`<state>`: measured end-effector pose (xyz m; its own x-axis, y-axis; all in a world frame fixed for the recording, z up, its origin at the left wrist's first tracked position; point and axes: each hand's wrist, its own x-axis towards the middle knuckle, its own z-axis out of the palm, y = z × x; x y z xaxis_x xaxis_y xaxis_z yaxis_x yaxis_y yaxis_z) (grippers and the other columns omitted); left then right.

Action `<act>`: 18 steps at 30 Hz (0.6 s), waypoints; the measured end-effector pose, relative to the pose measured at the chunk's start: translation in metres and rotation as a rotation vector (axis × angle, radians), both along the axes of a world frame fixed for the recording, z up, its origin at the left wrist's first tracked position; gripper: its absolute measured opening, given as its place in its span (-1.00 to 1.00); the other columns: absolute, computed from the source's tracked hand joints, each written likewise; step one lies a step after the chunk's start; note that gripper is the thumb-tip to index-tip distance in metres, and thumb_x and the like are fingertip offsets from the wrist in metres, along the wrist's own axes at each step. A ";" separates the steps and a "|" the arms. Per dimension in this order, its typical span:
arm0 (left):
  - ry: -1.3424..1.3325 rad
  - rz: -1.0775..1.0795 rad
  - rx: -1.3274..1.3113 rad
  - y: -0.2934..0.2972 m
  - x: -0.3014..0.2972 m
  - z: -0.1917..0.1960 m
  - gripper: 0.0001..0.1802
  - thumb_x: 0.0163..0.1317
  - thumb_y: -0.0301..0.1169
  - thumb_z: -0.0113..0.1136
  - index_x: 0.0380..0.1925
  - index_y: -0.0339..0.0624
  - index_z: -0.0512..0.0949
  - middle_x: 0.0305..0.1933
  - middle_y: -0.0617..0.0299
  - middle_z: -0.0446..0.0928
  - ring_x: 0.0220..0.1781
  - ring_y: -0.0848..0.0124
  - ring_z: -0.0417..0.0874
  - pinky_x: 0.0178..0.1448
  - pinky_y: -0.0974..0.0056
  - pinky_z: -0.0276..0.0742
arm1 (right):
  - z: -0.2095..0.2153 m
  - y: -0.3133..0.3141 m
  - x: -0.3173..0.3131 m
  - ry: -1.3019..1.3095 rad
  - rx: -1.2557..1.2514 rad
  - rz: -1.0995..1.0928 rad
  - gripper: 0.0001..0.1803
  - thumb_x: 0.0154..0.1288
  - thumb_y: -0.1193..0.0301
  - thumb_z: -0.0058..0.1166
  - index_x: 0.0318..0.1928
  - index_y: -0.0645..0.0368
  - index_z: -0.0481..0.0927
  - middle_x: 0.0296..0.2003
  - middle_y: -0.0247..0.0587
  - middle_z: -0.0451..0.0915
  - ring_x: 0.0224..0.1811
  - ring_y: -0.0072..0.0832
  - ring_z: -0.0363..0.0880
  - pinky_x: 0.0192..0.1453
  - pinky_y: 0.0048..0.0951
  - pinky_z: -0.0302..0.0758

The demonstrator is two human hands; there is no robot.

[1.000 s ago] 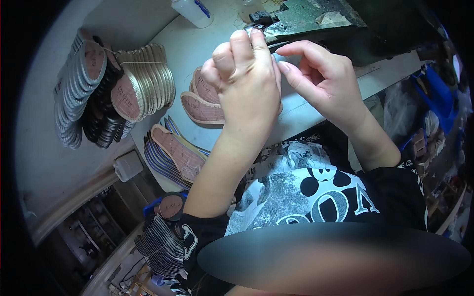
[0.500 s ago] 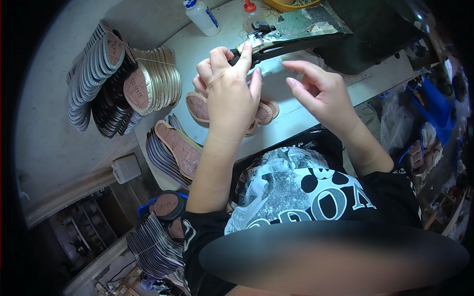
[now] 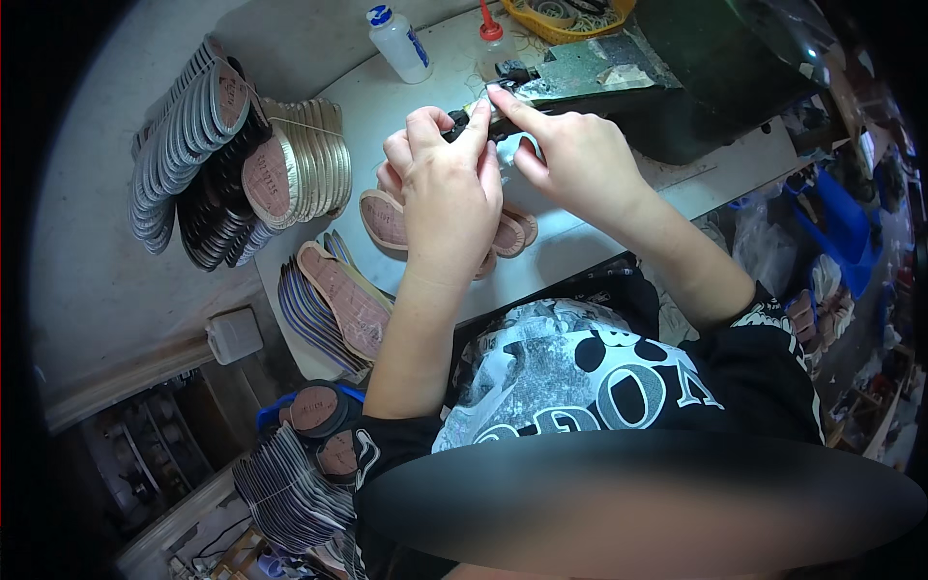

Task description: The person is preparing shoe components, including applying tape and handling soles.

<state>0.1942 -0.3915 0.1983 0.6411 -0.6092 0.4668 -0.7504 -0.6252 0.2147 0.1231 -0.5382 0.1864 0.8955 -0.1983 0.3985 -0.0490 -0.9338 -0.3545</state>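
Observation:
My left hand (image 3: 447, 188) is raised over the white table (image 3: 580, 242) and pinches a small black and silvery strap piece (image 3: 466, 118) between thumb and fingers. From the right, my right hand (image 3: 572, 155) meets it, its index fingertip on the same piece's upper end. Under both hands, flat on the table, lie pink-brown insoles (image 3: 384, 218), partly hidden by my left wrist. The piece is held just in front of a dark machine plate (image 3: 590, 75).
Bundled silver and black soles (image 3: 188, 164) and gold ones (image 3: 311, 159) lie at the left. A stack of insoles (image 3: 333, 300) overhangs the table edge. Behind stand a white glue bottle (image 3: 401, 43), a red-tipped bottle (image 3: 493, 41) and a yellow basket (image 3: 570, 17). More soles (image 3: 290, 474) sit below.
Both hands have moved away from my body toward the machine plate. My right hand has closed the gap to the left, and its index finger now rests on the held piece.

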 end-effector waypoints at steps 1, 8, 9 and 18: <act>-0.007 -0.003 -0.019 -0.002 0.001 -0.001 -0.59 0.27 -0.30 0.30 0.14 0.17 0.71 0.06 0.13 0.44 0.12 0.10 0.39 0.26 0.04 0.30 | -0.001 -0.003 0.003 -0.040 -0.004 -0.017 -0.36 0.25 0.37 0.13 0.39 -0.15 0.49 -0.59 -0.12 0.62 -0.56 -0.17 0.63 -0.39 -0.21 0.58; 0.034 0.001 -0.080 -0.004 0.003 -0.007 -0.62 0.26 -0.31 0.30 0.10 0.16 0.73 0.04 0.15 0.43 0.10 0.10 0.38 0.22 0.06 0.28 | 0.007 -0.011 0.003 -0.003 -0.031 0.038 -0.46 0.29 0.31 0.15 0.32 -0.07 0.57 -0.44 -0.16 0.70 -0.44 -0.18 0.70 -0.35 -0.17 0.61; 0.047 -0.011 -0.100 -0.003 0.003 -0.010 -0.61 0.25 -0.32 0.30 0.10 0.16 0.73 0.04 0.15 0.43 0.11 0.11 0.37 0.21 0.05 0.28 | 0.006 -0.012 0.002 0.009 -0.027 0.029 -0.45 0.30 0.31 0.15 0.33 -0.12 0.56 -0.48 -0.13 0.68 -0.48 -0.18 0.67 -0.35 -0.19 0.59; 0.025 -0.011 -0.155 -0.008 0.001 -0.007 -0.62 0.23 -0.40 0.28 0.06 0.15 0.74 0.05 0.17 0.45 0.13 0.12 0.38 0.20 0.06 0.24 | 0.007 -0.017 -0.008 0.079 -0.086 0.049 -0.45 0.31 0.28 0.17 0.33 -0.19 0.56 -0.55 -0.20 0.65 -0.52 -0.20 0.65 -0.39 -0.20 0.58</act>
<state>0.1948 -0.3994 0.1912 0.6476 -0.5379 0.5397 -0.7500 -0.5749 0.3270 0.1148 -0.5557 0.1933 0.9325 -0.1220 0.3401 -0.0276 -0.9626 -0.2697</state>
